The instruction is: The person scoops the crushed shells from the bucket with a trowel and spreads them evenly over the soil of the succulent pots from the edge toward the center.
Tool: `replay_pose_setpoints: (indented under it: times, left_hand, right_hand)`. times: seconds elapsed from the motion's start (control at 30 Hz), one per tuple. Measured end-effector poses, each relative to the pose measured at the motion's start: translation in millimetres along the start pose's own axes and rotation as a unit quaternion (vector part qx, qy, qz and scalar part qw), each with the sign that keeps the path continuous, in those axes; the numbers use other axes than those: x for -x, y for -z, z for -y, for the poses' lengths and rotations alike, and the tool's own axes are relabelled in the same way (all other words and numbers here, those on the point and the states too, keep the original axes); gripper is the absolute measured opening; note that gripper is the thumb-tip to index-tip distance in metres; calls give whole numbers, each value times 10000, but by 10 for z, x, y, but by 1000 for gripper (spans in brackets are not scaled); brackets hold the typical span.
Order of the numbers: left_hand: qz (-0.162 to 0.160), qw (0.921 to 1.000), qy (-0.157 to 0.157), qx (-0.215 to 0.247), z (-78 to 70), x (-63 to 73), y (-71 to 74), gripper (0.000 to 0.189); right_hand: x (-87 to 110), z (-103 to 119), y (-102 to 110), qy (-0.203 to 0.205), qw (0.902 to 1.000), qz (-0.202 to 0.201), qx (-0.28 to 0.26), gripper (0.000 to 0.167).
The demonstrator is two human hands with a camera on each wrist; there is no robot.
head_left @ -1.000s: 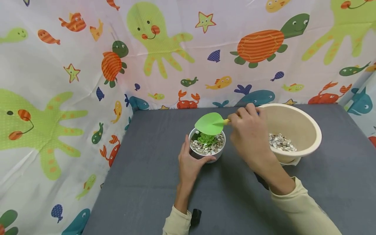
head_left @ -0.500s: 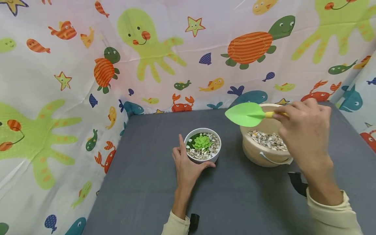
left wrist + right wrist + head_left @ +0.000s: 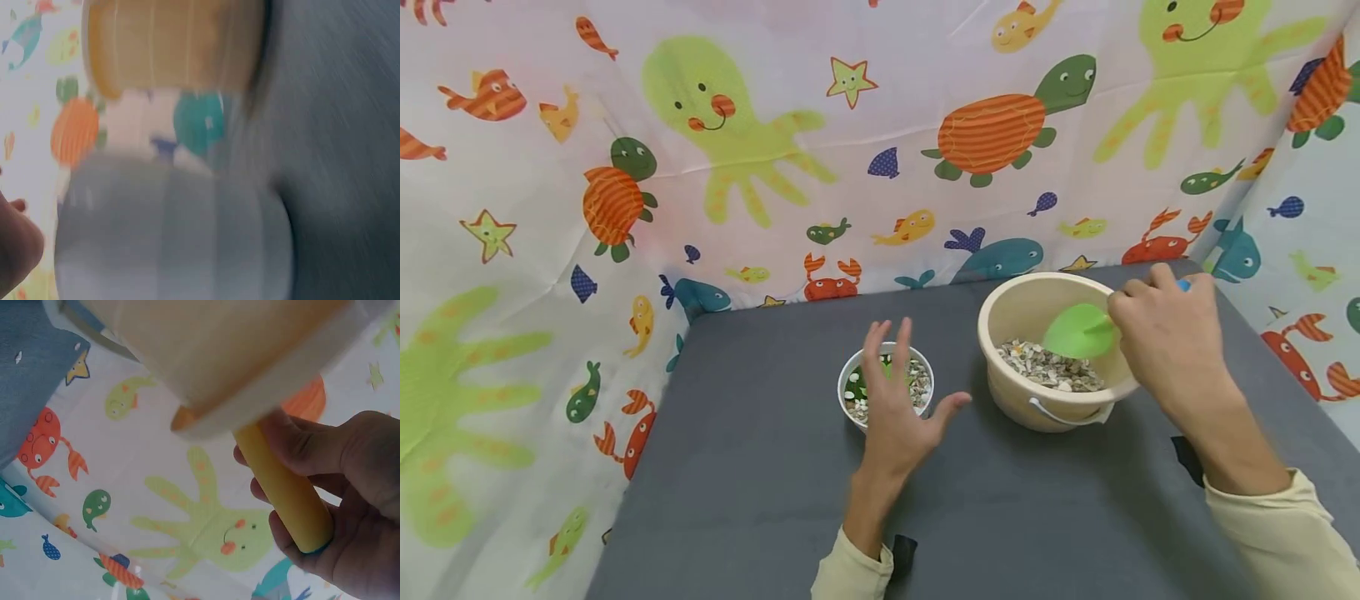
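My right hand [image 3: 1180,350] grips the yellow handle of a small hand trowel [image 3: 284,487]. Its green leaf-shaped blade hangs inside the cream bucket [image 3: 1018,406], over the shell-like gravel [image 3: 1041,367]. In front of the small white pot [image 3: 847,410], my left hand [image 3: 891,425] has its fingers spread and holds nothing. That hand covers part of the pot, which contains white pebbles, gravel and a green plant mostly hidden behind the fingers. In the left wrist view the pot [image 3: 175,231] is blurred, with the bucket beyond it.
A dark grey cloth [image 3: 760,467] covers the table. Behind and at both sides hangs a white curtain [image 3: 895,50] printed with sea animals. The bucket's pale handle [image 3: 1067,419] droops at its front.
The trowel has moved right, away from above the pot, and down into the bucket. My left hand has let go of the pot and lifted, spreading its fingers. The head view has shifted right.
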State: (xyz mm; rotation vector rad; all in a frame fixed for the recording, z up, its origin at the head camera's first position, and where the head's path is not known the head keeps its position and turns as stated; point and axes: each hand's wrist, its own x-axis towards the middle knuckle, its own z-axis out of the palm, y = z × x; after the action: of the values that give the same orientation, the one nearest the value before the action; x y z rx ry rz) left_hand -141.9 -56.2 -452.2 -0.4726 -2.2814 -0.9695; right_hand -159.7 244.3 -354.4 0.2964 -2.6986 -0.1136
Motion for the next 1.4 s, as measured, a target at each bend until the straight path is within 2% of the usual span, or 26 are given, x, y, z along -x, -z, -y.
replay_pose_setpoints:
  times: [0.1,0.23,0.3,0.37,0.43,0.53,0.63,0.73,0.83,0.97,1.13,1.4]
  left_hand:
    - [667,9977,-70,85,-153,-108,-159,100]
    - [1487,9880,164,388,-277,-181,-345,98]
    - [1774,9817,322,620,-302,-179,-405,98]
    - [1900,9780,426,746,-316,-165,-429,100]
    - [1873,9780,429,807,-317,-155,-434,101]
    - [1641,9833,261,743,-308,-149,-423,99]
    - [1418,9871,87,738,-296,-148,-417,96]
    - [1300,9886,-4,754,-290,-148,-421,94]
    - [1276,9887,-27,790,-296,-157,-436,93]
    - [1320,9877,32,839,-308,-162,-458,93]
    - [1356,9872,-20,839,-311,-167,-492,93]
    - [1399,9864,-25,857,-284,-168,-551,91]
  right_hand:
    - [-69,79,-117,298,9990,77,339,16]
    - [-134,153,-279,604,9976,63,319,18]
    - [-136,178,-352,718,9964,-2,441,19]
    - [-126,193,-376,802,9950,82,587,19]
    - [-125,205,-376,849,9936,152,729,20]
    - [-148,203,-352,859,9932,459,634,17]
    - [-181,186,-408,800,9948,572,269,15]
    - [-179,155,-477,654,9957,633,-181,21]
    - [-160,120,-515,460,9945,605,-724,21]
    - [-131,67,-473,200,9882,714,-1340,15]
    - [-82,-17,-298,-153,9855,772,-1505,17]
    - [9,-202,-105,-665,9769,409,-1990,22]
